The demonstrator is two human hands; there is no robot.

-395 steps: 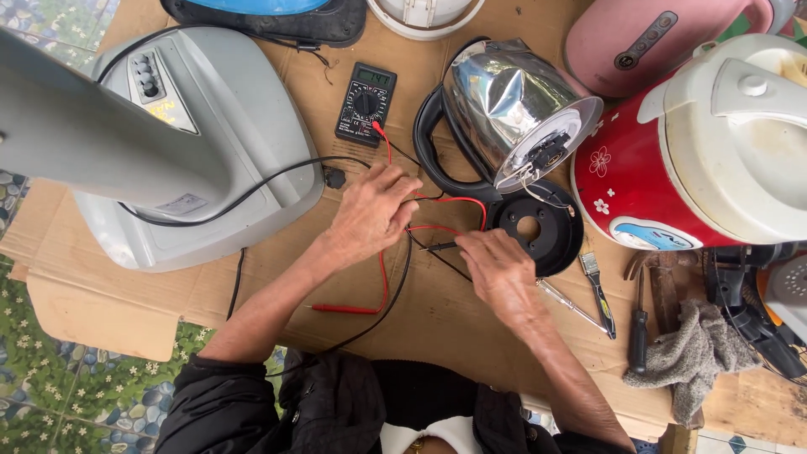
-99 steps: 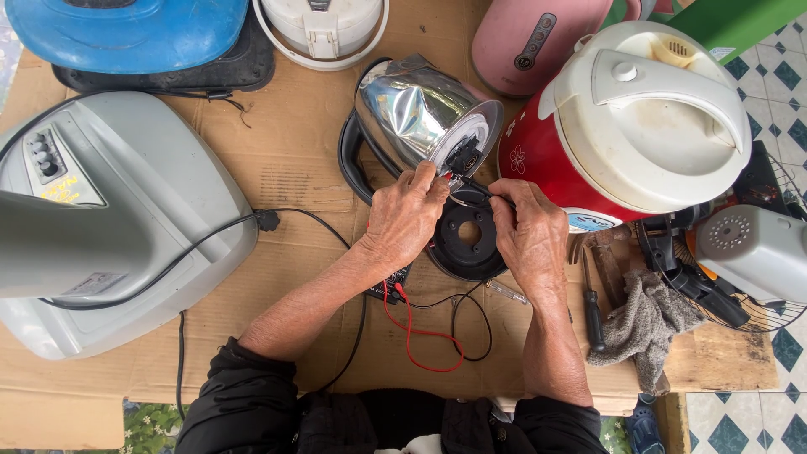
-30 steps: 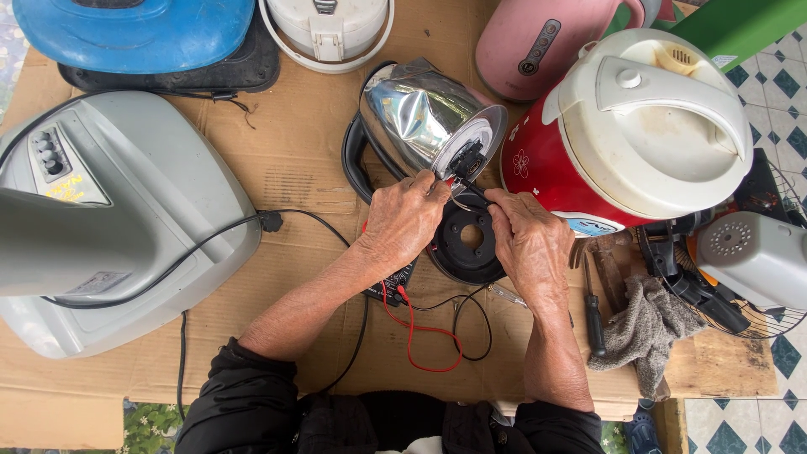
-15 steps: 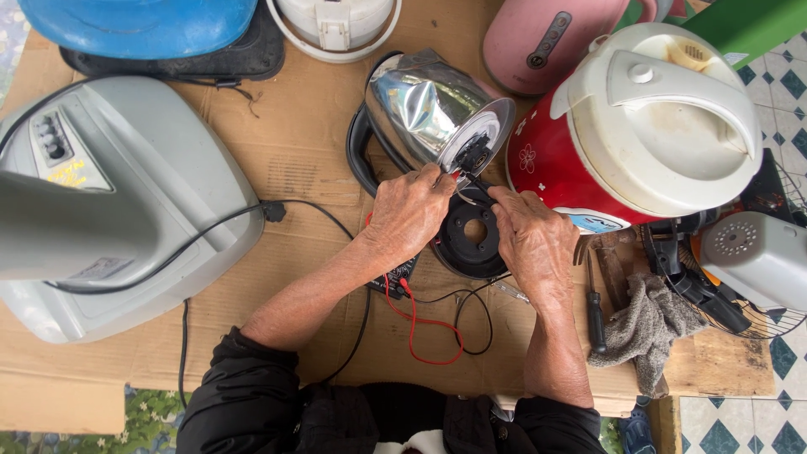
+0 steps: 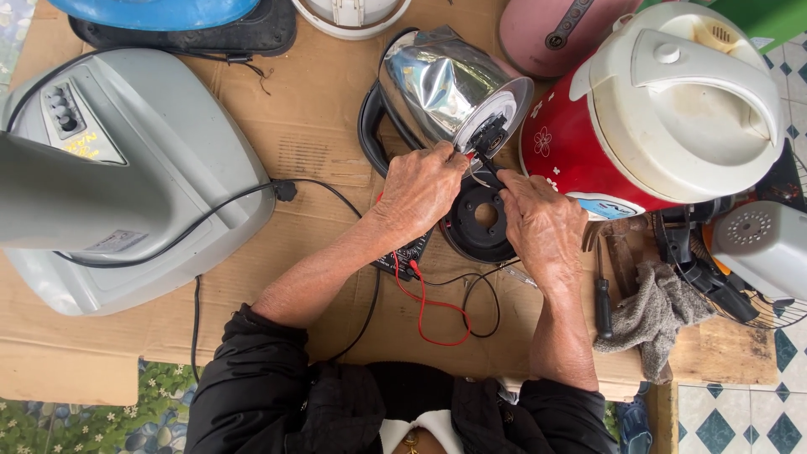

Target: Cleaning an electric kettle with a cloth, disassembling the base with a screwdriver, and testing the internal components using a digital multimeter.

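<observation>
Your left hand (image 5: 424, 189) and right hand (image 5: 542, 223) meet just under the steel kettle (image 5: 445, 84), which lies tipped on its side on the cardboard-covered table (image 5: 319, 126) with its round underside facing you. Your left fingers are pinched together on what looks like a red probe tip pressed near the black connector (image 5: 487, 134) in the middle of that underside; your right fingers are closed on a black probe angled up to the same connector. Directly below your hands sits the round black kettle base (image 5: 483, 223), partly hidden by your knuckles. The red lead (image 5: 429, 315) and black lead (image 5: 483, 294) loop down toward you from a dark meter (image 5: 412, 252) that your left wrist mostly covers. To your right stands a red rice cooker (image 5: 664, 109) with a cream lid, touching or nearly touching the kettle's rim. A grey fan base (image 5: 126, 176) with its black cord sits well off to your left, and a grey rag (image 5: 656, 311) lies beside a screwdriver (image 5: 603, 294) near your right forearm
</observation>
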